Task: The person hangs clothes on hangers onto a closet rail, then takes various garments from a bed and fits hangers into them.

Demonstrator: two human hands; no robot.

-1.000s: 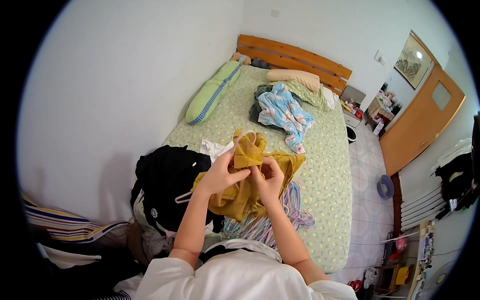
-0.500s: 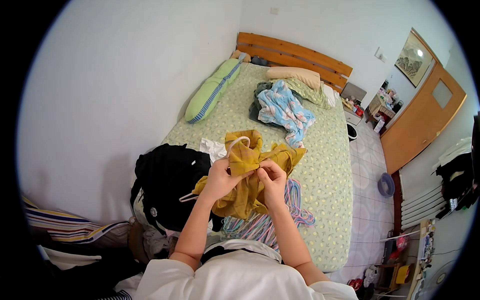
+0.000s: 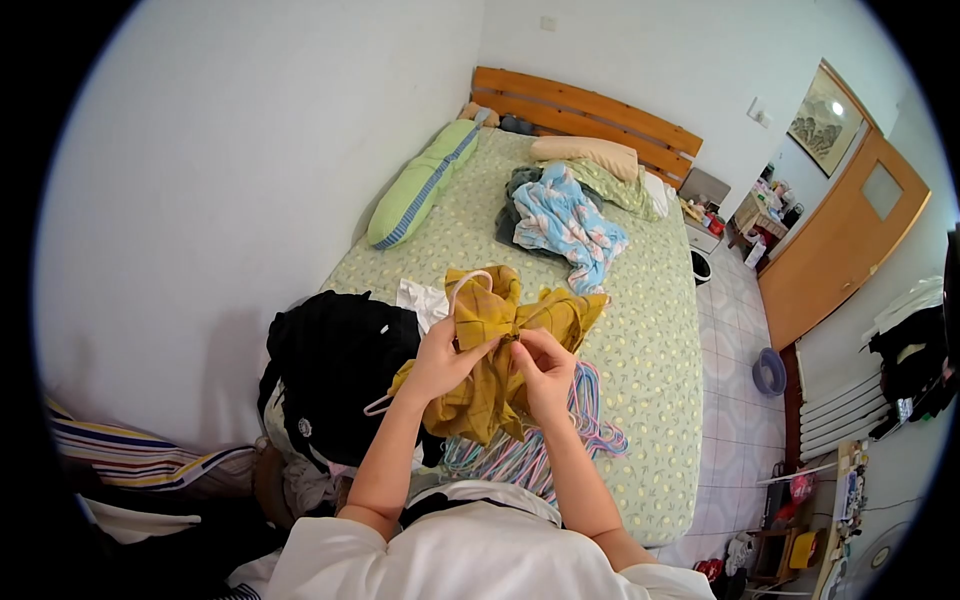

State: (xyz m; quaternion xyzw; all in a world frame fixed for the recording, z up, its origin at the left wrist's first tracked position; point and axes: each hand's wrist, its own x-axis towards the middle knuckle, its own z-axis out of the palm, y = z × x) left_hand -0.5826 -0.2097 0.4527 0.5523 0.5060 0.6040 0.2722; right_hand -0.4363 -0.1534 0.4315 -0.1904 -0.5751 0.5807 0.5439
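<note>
Above the bed (image 3: 660, 420), both hands (image 3: 445, 363) (image 3: 547, 375) pinching a mustard checked garment (image 3: 490, 396), pale hanger (image 3: 377, 405) poking out

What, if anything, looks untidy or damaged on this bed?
No damage is visible. The light-blue patterned cloth lies crumpled over dark fabric, and the thin pastel hangers lie heaped on the pale-green printed bedsheet, so both look untidy.

Pretty plain bedroom tbh, white walls (image 3: 250, 150) and pale patterned floor tiles (image 3: 735, 330). The bed (image 3: 655, 430) runs along the left wall, slatted wooden headboard (image 3: 590, 112) at the far end, little nightstand (image 3: 702, 238) beside it. Orangey wood door (image 3: 830, 250) with a small pane stands open, framed landscape picture (image 3: 825, 130) past the doorway, white radiator (image 3: 838, 418) on the right, light's soft and fairly even
</note>
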